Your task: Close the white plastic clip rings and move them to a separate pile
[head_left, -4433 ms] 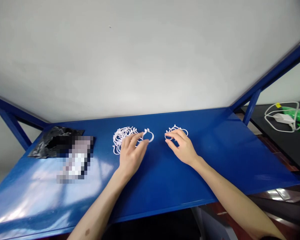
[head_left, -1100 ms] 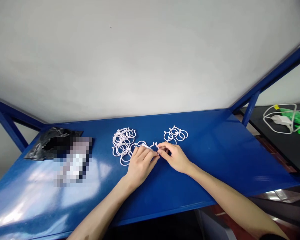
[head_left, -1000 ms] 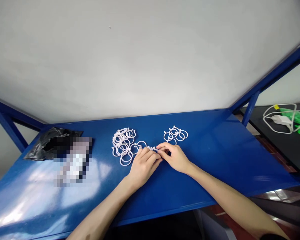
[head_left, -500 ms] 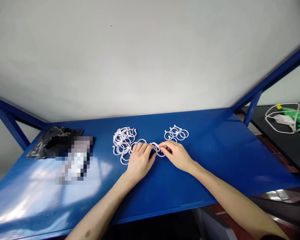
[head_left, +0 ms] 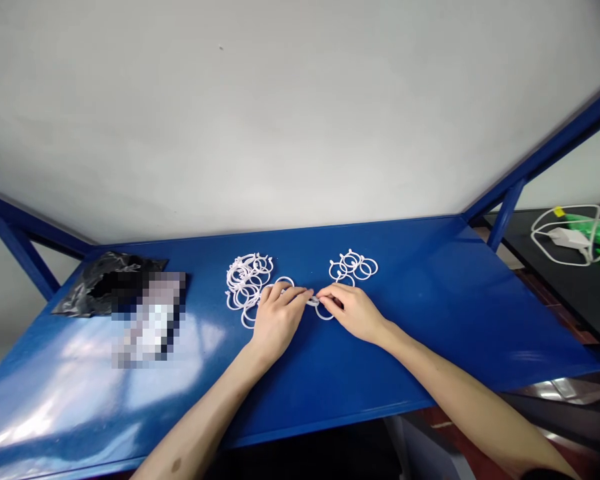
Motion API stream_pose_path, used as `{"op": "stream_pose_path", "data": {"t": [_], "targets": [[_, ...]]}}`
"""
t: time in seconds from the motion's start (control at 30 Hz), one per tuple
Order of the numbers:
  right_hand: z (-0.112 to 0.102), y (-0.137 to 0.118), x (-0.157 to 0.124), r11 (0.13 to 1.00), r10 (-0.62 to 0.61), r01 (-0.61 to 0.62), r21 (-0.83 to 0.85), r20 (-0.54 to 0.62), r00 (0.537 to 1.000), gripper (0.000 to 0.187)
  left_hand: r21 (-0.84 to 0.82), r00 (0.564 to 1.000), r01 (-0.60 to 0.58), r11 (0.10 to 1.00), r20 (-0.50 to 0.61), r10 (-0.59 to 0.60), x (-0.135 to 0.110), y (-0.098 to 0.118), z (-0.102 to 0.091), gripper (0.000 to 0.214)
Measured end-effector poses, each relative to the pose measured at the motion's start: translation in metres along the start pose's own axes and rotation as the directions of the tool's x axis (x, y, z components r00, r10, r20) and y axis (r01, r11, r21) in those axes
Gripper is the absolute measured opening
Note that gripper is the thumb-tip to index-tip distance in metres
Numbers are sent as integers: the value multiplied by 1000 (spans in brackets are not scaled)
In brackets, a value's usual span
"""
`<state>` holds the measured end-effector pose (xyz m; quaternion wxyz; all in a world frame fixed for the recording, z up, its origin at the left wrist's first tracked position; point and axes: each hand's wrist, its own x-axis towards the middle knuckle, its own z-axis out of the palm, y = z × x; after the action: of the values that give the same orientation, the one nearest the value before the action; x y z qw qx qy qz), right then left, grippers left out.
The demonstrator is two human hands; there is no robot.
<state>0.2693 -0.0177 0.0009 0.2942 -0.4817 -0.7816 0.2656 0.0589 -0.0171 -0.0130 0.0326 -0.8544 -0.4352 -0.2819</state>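
Near the middle of the blue table, my left hand and my right hand meet fingertip to fingertip around a white shower-curtain ring. Both hands are closed in a pinch on it, and the fingers hide much of its shape. Another white ring hangs or lies just under my right fingertips; whether it is linked cannot be made out. A heap of white rings with small knobbed ends spreads beside and partly beneath my left hand. Beyond my right hand lies a smaller group of rings.
On the left of the blue table lies a black plastic bag beside a blurred-out item. Blue frame bars rise at both sides. A black surface at right carries a white cable with its adapter and something green.
The ring between my hands has tipped flatter, and my left fingers have shifted slightly right over it. The ring under my right hand now sits a little lower. Both ring groups stay put.
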Motion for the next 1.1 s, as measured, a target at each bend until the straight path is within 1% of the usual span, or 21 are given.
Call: {"op": "stream_pose_path", "data": {"t": [0.07,0.23,0.33,0.43,0.5,0.57,0.63,0.7,0.77,0.83,0.9,0.97,1.1], "targets": [[-1,0,0,1000,3,-3,-1,-16,1000,19,11,1000,-9,1000,-10,9,-1,-6,-3,25],[-5,1,-1,1000,18,-17,17,-61,998,18,107,999,12,994,-38,-8,-1,-18,-9,29],[-7,1,0,998,22,-16,55,-109,994,17,130,999,50,990,-10,-49,-1,-22,-9,34],[-7,0,0,991,48,-27,131,-162,986,17,91,995,69,994,64,-75,-1,-22,-10,51],[-6,-1,0,974,91,-49,219,-185,978,17,39,993,60,997,104,-63,0,-21,-15,64],[-3,-1,0,937,144,-75,340,-184,972,18,-34,993,60,998,104,-56,1,-17,-22,67],[-1,-2,-1,886,177,-87,456,-158,971,21,-132,995,87,987,55,-80,3,-12,-28,58],[3,-3,-2,843,179,-89,530,-121,976,25,-250,990,135,959,4,-138,5,-5,-31,40],[6,-4,-3,821,167,-91,564,-85,982,26,-360,981,179,916,-5,-193,5,0,-28,24],[9,-5,-4,810,144,-86,580,-55,988,25,-442,973,211,872,10,-230,4,3,-22,17],[10,-5,-5,821,110,-65,567,-45,993,23,-499,966,232,835,18,-257,3,4,-14,16],[11,-5,-5,853,81,-42,521,-52,995,22,-545,958,257,798,36,-284,2,5,-8,17],[8,-4,-4,917,37,2,400,-92,995,22,-618,946,297,728,88,-311,0,6,-6,16]]}}
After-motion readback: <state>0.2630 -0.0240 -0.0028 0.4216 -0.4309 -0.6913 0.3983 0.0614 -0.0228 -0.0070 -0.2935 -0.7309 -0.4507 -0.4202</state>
